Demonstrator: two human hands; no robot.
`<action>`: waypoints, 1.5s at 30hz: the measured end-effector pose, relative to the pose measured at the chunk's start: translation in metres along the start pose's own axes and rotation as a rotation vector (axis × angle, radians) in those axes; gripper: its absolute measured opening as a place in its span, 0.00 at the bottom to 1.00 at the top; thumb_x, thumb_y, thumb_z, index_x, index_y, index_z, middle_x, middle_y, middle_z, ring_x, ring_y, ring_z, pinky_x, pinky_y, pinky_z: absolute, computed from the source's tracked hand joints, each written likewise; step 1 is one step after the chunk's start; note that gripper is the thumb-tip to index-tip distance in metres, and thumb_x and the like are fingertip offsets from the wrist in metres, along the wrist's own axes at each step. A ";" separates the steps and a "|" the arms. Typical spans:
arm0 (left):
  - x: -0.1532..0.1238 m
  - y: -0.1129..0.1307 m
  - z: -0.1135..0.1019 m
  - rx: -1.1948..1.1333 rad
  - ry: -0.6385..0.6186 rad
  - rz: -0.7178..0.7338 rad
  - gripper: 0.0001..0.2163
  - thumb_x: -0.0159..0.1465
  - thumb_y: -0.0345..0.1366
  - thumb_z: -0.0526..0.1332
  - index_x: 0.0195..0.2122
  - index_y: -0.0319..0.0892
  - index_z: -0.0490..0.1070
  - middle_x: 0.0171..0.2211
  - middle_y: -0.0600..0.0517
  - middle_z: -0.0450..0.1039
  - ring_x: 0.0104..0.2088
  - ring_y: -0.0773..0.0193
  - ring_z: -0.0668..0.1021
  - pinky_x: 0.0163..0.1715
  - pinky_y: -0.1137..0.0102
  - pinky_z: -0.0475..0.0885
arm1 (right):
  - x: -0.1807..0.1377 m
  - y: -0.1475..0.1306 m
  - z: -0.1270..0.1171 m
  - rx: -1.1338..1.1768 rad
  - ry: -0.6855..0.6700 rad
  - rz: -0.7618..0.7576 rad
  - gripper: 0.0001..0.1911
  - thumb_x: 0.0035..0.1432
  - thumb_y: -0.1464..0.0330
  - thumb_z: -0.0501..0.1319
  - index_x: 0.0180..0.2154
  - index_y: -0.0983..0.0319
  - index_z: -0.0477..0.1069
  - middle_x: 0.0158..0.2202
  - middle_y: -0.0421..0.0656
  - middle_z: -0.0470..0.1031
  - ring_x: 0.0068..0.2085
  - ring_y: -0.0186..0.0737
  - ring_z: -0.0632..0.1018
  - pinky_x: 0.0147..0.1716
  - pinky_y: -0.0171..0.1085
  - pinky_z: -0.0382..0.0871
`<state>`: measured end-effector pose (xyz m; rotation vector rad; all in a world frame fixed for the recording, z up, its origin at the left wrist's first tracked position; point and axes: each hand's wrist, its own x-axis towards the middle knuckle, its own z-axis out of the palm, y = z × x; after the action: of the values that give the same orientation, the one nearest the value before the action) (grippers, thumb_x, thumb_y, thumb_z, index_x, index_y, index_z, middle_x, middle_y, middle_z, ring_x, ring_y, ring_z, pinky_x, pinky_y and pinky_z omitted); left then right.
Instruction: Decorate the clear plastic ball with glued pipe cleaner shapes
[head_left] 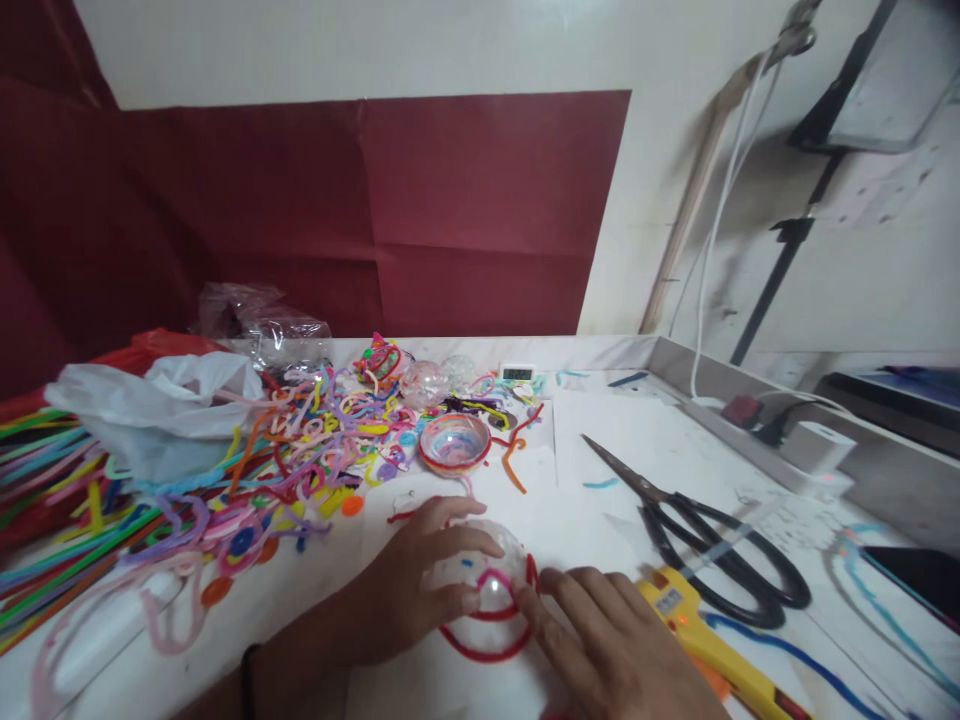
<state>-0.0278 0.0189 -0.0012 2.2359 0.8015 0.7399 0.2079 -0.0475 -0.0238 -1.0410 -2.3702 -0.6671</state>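
Observation:
My left hand point(416, 585) cups a clear plastic half-sphere point(484, 590) that lies dome-up on the white table. A red pipe cleaner point(487, 650) runs around its rim. My right hand point(607, 650) presses its fingertips against the red pipe cleaner at the dome's right side. A second clear half-sphere point(454, 442) with a red-trimmed rim sits open side up just behind. Two more clear domes point(424, 383) stand farther back.
A heap of coloured pipe cleaners point(300, 440) and straight ones point(52, 500) fills the left. A white plastic bag point(150, 405) lies on them. Black scissors point(697, 525) and a yellow glue gun point(712, 645) lie at the right. A small digital clock point(517, 373) stands at the back.

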 end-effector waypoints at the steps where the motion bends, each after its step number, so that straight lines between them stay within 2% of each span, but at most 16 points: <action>1: 0.000 0.000 0.000 0.010 0.000 0.013 0.14 0.65 0.46 0.60 0.51 0.51 0.72 0.60 0.48 0.62 0.58 0.50 0.67 0.59 0.59 0.61 | 0.000 0.000 0.001 -0.039 0.016 -0.013 0.22 0.69 0.73 0.37 0.49 0.65 0.67 0.42 0.49 0.77 0.38 0.49 0.75 0.35 0.46 0.66; 6: 0.002 0.004 -0.001 0.082 -0.052 0.086 0.13 0.69 0.45 0.54 0.50 0.52 0.74 0.59 0.49 0.62 0.57 0.52 0.67 0.59 0.58 0.62 | 0.002 0.002 0.006 -0.127 0.193 -0.044 0.23 0.68 0.78 0.38 0.43 0.63 0.70 0.36 0.44 0.78 0.36 0.46 0.74 0.37 0.45 0.61; 10: 0.003 0.004 -0.001 0.133 -0.051 0.153 0.14 0.71 0.45 0.51 0.50 0.52 0.74 0.58 0.48 0.64 0.57 0.53 0.67 0.59 0.58 0.60 | 0.004 0.003 0.007 -0.141 0.160 -0.086 0.22 0.70 0.75 0.40 0.43 0.62 0.72 0.37 0.44 0.77 0.38 0.43 0.74 0.39 0.43 0.61; 15: 0.004 0.003 -0.001 0.174 -0.047 0.218 0.15 0.72 0.45 0.50 0.49 0.50 0.73 0.56 0.48 0.67 0.56 0.55 0.67 0.58 0.60 0.61 | 0.006 -0.003 0.013 -0.093 0.261 -0.017 0.26 0.71 0.72 0.37 0.37 0.62 0.72 0.34 0.44 0.76 0.37 0.42 0.73 0.38 0.43 0.60; 18: 0.004 0.001 -0.001 0.207 -0.048 0.246 0.14 0.73 0.43 0.49 0.50 0.50 0.72 0.57 0.48 0.66 0.56 0.56 0.66 0.58 0.60 0.59 | 0.008 -0.004 0.015 -0.077 0.262 -0.014 0.27 0.71 0.73 0.36 0.34 0.61 0.72 0.34 0.44 0.76 0.36 0.42 0.72 0.38 0.44 0.60; 22: 0.003 0.000 0.000 0.223 -0.037 0.265 0.13 0.72 0.42 0.50 0.50 0.49 0.71 0.57 0.48 0.66 0.56 0.56 0.66 0.58 0.60 0.59 | 0.006 0.000 0.013 -0.013 0.233 -0.035 0.26 0.71 0.72 0.36 0.41 0.64 0.73 0.35 0.44 0.76 0.35 0.42 0.71 0.35 0.43 0.58; 25: 0.002 -0.002 0.001 0.215 -0.033 0.267 0.12 0.72 0.42 0.50 0.49 0.49 0.71 0.57 0.48 0.66 0.56 0.56 0.67 0.57 0.61 0.60 | 0.002 0.004 0.013 0.059 0.232 0.007 0.26 0.72 0.70 0.36 0.45 0.66 0.72 0.35 0.45 0.76 0.34 0.43 0.71 0.34 0.43 0.58; 29: 0.003 -0.003 0.001 0.218 -0.028 0.267 0.11 0.72 0.40 0.51 0.49 0.48 0.70 0.57 0.48 0.65 0.56 0.56 0.66 0.57 0.61 0.59 | -0.001 0.003 0.014 0.083 0.256 0.029 0.26 0.72 0.68 0.36 0.44 0.66 0.72 0.35 0.45 0.75 0.34 0.43 0.70 0.34 0.43 0.57; 38: 0.001 -0.002 0.001 0.250 -0.046 0.259 0.10 0.71 0.34 0.53 0.49 0.48 0.70 0.58 0.48 0.63 0.58 0.57 0.65 0.59 0.62 0.57 | 0.002 -0.002 0.017 0.036 0.286 -0.008 0.24 0.71 0.72 0.38 0.40 0.65 0.73 0.33 0.44 0.75 0.33 0.43 0.71 0.34 0.44 0.57; 41: 0.001 -0.004 0.001 0.240 -0.048 0.254 0.10 0.71 0.36 0.52 0.50 0.49 0.69 0.58 0.48 0.63 0.58 0.56 0.64 0.60 0.59 0.56 | 0.000 -0.003 0.020 0.041 0.288 -0.007 0.24 0.71 0.72 0.38 0.38 0.64 0.72 0.33 0.44 0.75 0.32 0.43 0.70 0.33 0.44 0.57; 45: 0.003 -0.003 0.000 0.175 -0.031 0.241 0.12 0.71 0.42 0.51 0.49 0.48 0.71 0.57 0.46 0.65 0.56 0.55 0.67 0.57 0.59 0.61 | -0.003 -0.003 0.017 0.066 0.268 0.059 0.28 0.72 0.68 0.34 0.43 0.65 0.72 0.32 0.44 0.75 0.31 0.44 0.71 0.33 0.44 0.57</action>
<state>-0.0263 0.0228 -0.0026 2.5258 0.6082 0.7690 0.2039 -0.0404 -0.0396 -0.9267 -2.1089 -0.6583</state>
